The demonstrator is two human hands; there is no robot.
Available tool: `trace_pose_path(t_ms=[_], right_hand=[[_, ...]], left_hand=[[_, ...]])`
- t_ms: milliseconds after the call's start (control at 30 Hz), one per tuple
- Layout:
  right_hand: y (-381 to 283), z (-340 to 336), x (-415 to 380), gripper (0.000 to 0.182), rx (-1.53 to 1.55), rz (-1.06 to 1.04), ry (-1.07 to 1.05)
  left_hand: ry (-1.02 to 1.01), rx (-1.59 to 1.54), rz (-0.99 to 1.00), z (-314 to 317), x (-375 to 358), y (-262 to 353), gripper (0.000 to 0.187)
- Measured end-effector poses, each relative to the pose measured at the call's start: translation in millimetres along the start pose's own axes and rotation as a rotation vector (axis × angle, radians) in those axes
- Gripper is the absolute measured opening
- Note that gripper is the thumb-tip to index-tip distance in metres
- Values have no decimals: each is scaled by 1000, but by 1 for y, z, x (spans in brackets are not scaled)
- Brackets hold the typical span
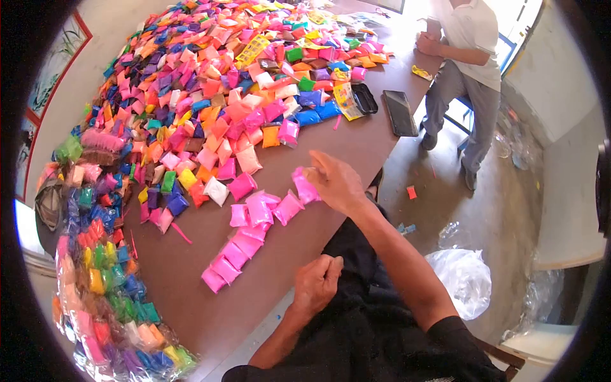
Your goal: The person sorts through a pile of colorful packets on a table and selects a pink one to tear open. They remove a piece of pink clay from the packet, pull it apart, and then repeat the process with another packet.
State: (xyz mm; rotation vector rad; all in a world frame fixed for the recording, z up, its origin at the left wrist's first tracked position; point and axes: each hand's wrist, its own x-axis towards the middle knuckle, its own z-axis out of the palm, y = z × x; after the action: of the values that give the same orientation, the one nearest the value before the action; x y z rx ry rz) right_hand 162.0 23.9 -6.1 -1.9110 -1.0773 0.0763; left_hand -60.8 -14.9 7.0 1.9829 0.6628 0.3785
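I report from the head view. The right hand (336, 183) is over the tabletop (172, 274), its fingers at a pink packet (305, 188) at the far right end of a row of pink packets (234, 254). The index finger stands clear of the packet and the thumb side lies against it. Whether the packet is pinched or only touched, I cannot tell. The left hand (318, 283) is just off the near edge of the tabletop, its fingers curled together; nothing shows in its grasp.

The row runs from near left to far right, its packets mostly touching, a few overlapping toward the far end. Beyond it and to the left lies a large heap (197, 95) of mixed colours; at the near left are clear bags (121, 293) of packets. A black tablet (400, 113) lies at the right edge. A second person (471, 38) is seated at the far right. On the floor to the right I note a white plastic bag (461, 280) and a red packet (411, 192).

I judge the step in hand to be the handling of one packet at the row's end. In my assessment, the next move calls for a light hold on the soft wrapper and for keeping the wrist off the neighbouring packets.
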Motion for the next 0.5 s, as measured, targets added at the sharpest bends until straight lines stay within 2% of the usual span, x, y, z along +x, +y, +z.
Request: trace_pose_path(t_ms=[33,133,233,367,433,500], right_hand=[[-2,2,-1,34,-149,-83,45],[14,-3,-8,30,-27,-53,147],[21,-23,-36,27,145,83,205],[52,-63,-84,23,199,348,300],[82,-83,-112,26,185,275,349],[105,-100,-137,30,11,242,330]], left_hand=[[-24,16,-11,1,-4,-2,25],[-61,-23,-14,6,-7,-2,21],[-92,-110,38,15,-7,-3,16],[-111,-162,162,25,7,9,11],[-143,-183,253,34,20,15,12],[-162,-222,370,51,34,24,19]])
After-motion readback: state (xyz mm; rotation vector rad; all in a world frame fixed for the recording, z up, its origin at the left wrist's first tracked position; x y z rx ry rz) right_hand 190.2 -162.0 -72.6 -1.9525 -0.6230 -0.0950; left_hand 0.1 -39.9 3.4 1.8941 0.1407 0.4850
